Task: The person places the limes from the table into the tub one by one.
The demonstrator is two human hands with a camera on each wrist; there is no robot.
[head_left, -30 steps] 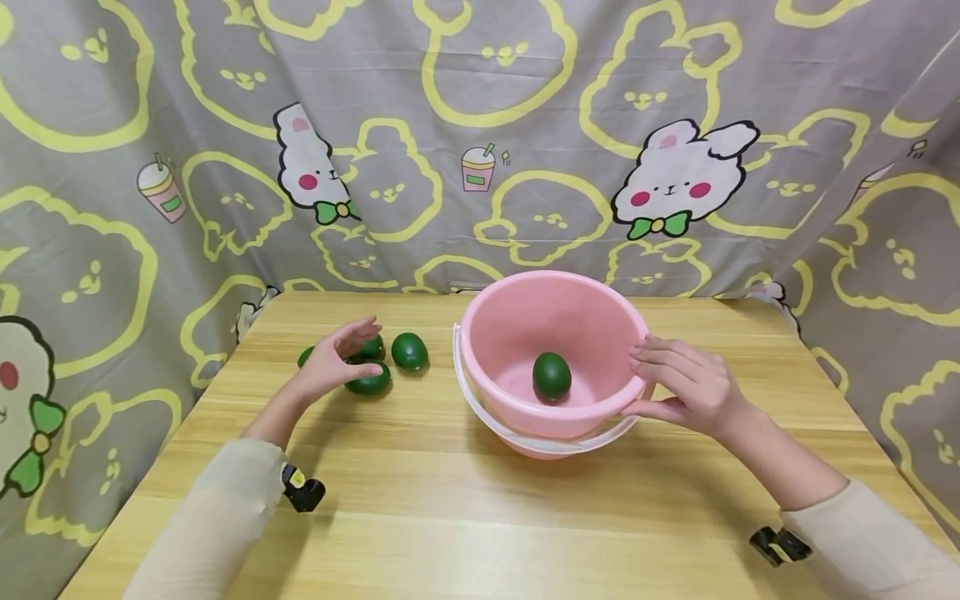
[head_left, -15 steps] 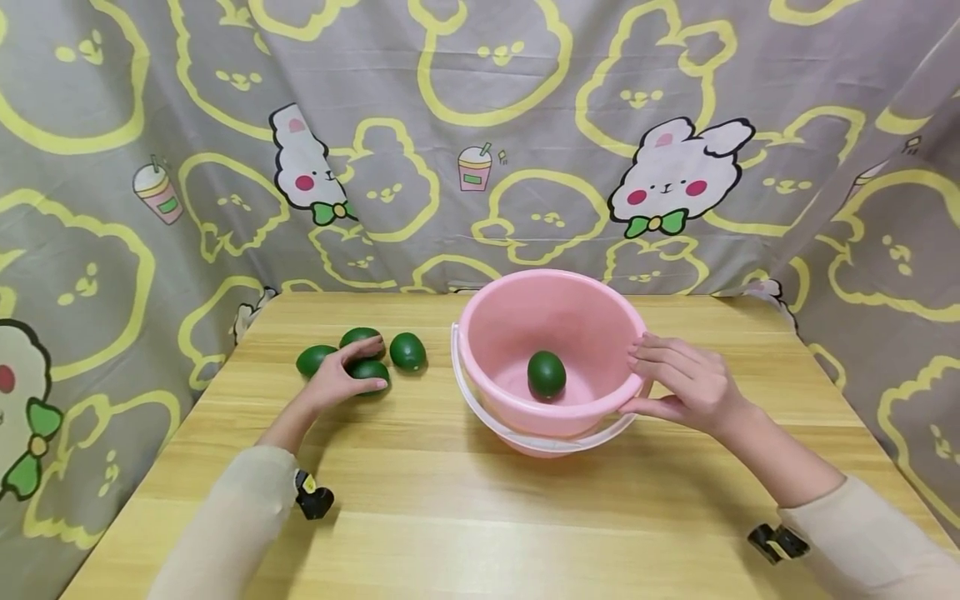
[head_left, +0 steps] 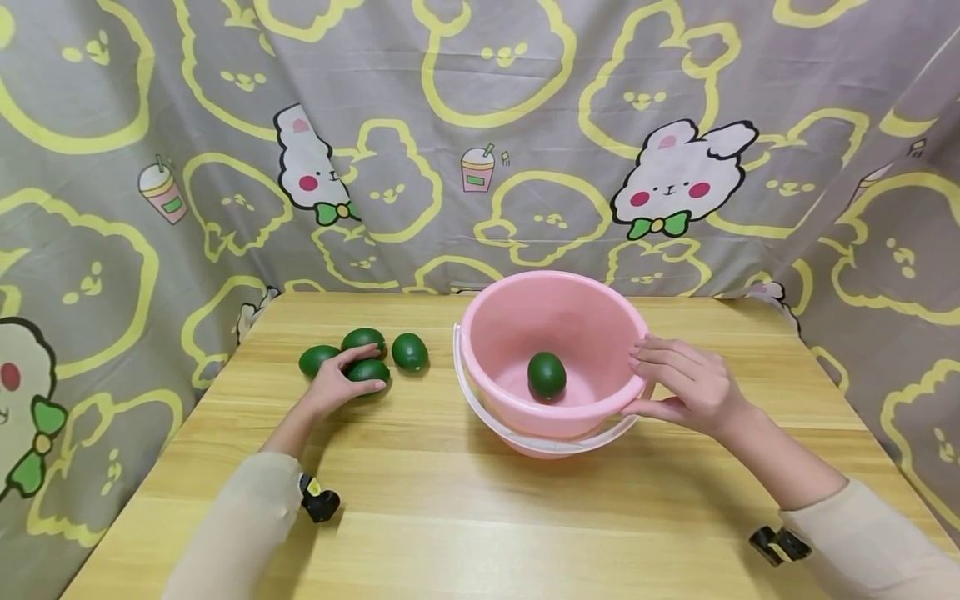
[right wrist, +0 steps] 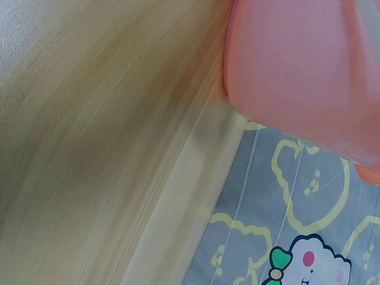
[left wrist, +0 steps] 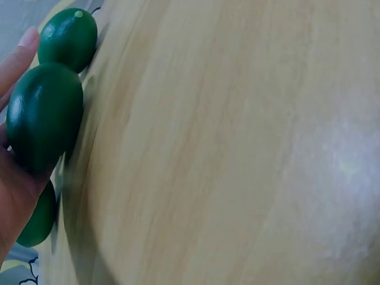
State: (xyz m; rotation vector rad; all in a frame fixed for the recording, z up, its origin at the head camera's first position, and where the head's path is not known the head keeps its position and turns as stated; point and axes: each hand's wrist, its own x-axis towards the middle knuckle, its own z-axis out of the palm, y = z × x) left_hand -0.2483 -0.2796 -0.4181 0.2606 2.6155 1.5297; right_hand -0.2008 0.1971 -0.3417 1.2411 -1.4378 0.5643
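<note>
The left fingers (head_left: 358, 353) straddle the near fruit (head_left: 371, 372), with little room beyond: the back fruit (head_left: 363, 337) sits close behind them and the left fruit (head_left: 315, 360) just to their left. On their right, a narrow strip of bench (head_left: 480, 517) leaves a gap before the right fruit (head_left: 409, 353). Farther right, the bucket (head_left: 555, 310) and its handle (head_left: 577, 448), hanging round the near side, block a low path to the right fingers (head_left: 660, 354). Nearer than both sets of fingers, the bench offers wide passage. Left of the right fingers, the bucket's mouth allows entry from above, with the inner fruit (head_left: 547, 377) inside.
</note>
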